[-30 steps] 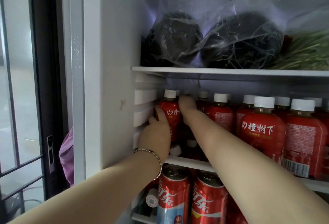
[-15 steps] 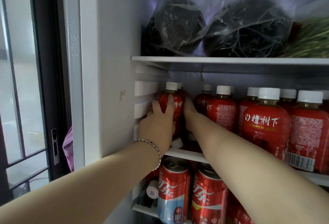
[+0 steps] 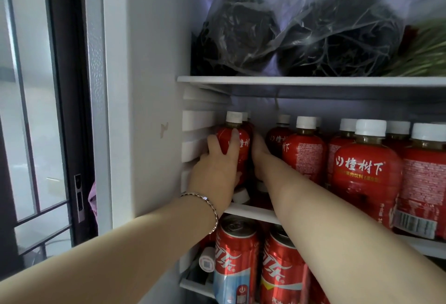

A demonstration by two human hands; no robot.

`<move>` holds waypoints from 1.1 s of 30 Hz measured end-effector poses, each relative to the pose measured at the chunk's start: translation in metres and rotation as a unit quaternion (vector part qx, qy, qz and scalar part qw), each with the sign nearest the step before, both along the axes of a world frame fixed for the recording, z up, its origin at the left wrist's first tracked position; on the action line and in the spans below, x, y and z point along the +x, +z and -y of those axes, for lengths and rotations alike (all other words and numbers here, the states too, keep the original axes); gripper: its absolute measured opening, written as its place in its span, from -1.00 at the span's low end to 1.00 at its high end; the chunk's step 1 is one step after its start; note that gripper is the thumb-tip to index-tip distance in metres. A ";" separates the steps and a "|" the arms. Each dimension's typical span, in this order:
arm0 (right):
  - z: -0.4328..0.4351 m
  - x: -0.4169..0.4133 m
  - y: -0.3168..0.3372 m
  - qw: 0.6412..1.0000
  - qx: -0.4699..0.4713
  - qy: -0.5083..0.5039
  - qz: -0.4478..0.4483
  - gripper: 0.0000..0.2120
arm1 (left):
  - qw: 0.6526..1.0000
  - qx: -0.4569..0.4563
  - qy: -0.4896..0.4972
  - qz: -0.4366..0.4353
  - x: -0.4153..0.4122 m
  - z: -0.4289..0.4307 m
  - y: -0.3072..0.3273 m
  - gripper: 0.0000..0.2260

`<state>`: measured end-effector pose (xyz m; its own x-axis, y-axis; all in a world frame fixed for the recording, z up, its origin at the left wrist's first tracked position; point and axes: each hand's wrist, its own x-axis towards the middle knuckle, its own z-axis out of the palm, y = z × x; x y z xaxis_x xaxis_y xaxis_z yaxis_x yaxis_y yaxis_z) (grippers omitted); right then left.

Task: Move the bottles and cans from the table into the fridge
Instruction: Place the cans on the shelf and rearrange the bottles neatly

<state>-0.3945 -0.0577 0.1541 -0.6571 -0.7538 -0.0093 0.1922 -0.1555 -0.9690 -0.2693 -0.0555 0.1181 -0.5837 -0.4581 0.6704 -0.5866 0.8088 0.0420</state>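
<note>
The fridge (image 3: 154, 86) fills most of the frame, its white inner wall on the left and three levels showing. On the upper shelf (image 3: 289, 80) lie clear plastic bags (image 3: 337, 38) of dark leafy greens. The middle shelf (image 3: 251, 210) is crowded with upright red bottles (image 3: 366, 171) with white caps, several rows deep toward the right of the frame. Below it stand red cans (image 3: 235, 255), close together.

Both arms reach up from the bottom of the frame to the left end of the middle shelf. The left hand (image 3: 214, 173) holds the end bottle (image 3: 243, 149), which stands upright just beside the ribbed side wall; its fingers (image 3: 233, 142) curl over the front of the label. The right hand (image 3: 259, 159) is pushed into the narrow gap between that bottle and the next row. Its fingers are hidden behind the bottle, so I cannot tell whether they grip anything or only steady it. A thin bracelet (image 3: 205, 201) circles the left wrist. A white cap (image 3: 240, 195) shows low under the left hand; what it belongs to is unclear.

I judge the step to be seating this bottle in the last free corner. The danger is crowding. A shove to make room could topple the neighbours in a chain, and the right forearm passes very near the front bottles, so a careless pull back might drag one off the edge onto the cans. If the capped thing lies under the base, the bottle may sit tilted and fall once let go.
</note>
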 end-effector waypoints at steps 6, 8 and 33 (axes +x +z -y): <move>-0.019 0.029 0.004 0.998 -0.005 -0.063 -0.002 -0.42 | 0.997 0.049 -0.064 -0.020 0.003 -0.002 0.001 -0.41; -0.036 0.049 0.004 0.991 0.021 -0.106 -0.073 -0.50 | 0.997 0.054 -0.059 -0.020 0.003 0.000 0.002 -0.41; -0.073 0.011 -0.006 0.952 0.175 -0.132 -0.215 -0.16 | 0.994 -0.100 -0.004 -0.032 0.004 0.001 -0.001 -0.50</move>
<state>-0.3834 0.0156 0.1477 -0.8233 -0.5615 0.0830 -0.2340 0.2027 -0.9509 -0.2649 -0.0568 0.1168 -0.5399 -0.3073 0.7836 -0.5808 0.8098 -0.0825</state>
